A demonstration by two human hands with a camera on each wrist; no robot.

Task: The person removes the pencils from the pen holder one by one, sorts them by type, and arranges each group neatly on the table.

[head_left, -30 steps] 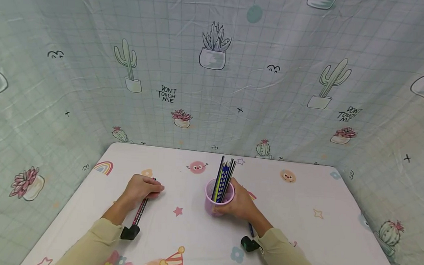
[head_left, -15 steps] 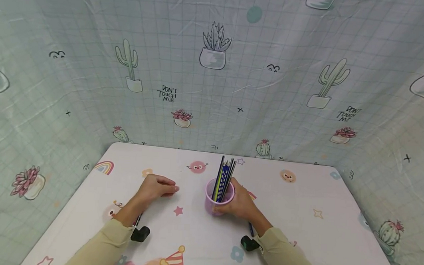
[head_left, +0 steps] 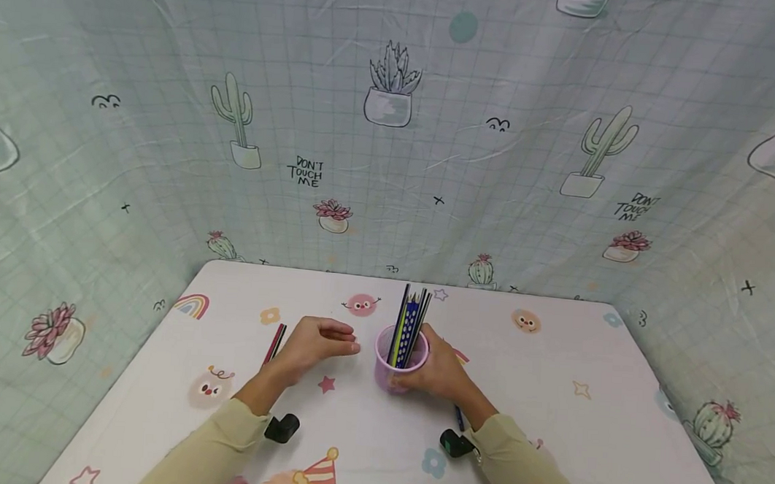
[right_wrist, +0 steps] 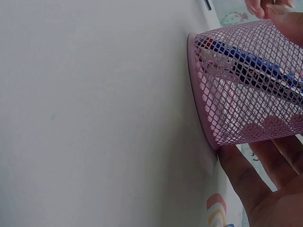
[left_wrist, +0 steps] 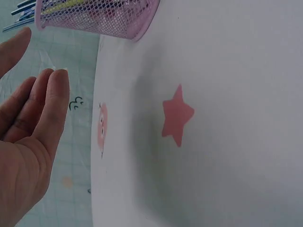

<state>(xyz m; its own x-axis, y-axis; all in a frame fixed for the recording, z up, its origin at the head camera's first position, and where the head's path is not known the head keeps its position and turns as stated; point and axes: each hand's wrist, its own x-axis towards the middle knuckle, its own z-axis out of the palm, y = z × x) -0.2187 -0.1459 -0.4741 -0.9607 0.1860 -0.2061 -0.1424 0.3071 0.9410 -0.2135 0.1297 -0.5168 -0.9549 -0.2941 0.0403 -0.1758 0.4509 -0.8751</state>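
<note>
My right hand (head_left: pixel 443 369) grips a pink mesh pencil cup (head_left: pixel 383 379) on the table, fingers round its far side and thumb on the near side. Several pencils (head_left: pixel 409 327) stand in the cup, leaning slightly right. In the right wrist view, blue and dark pencils show through the mesh (right_wrist: pixel 222 104). Left of the cup, my left hand (head_left: pixel 312 348) hovers with relaxed fingers, thumb apart and nothing between them, as the left wrist view (left_wrist: pixel 35 123) also shows. Two pencils, red and black (head_left: pixel 273 344), lie on the table behind the left wrist, partly covered by it.
A blue pencil (head_left: pixel 460 419) lies under the right forearm, mostly hidden. Black wrist cameras (head_left: pixel 282 428) sit by both cuffs. The white table (head_left: pixel 550 397) has printed cartoon figures and ends at a cactus-patterned curtain (head_left: pixel 444 157) at the back and sides.
My left hand has left the red and black pencils and moved right towards the cup, its fingers loosening. The pencils lie uncovered at their far ends. The right hand and cup have stayed put.
</note>
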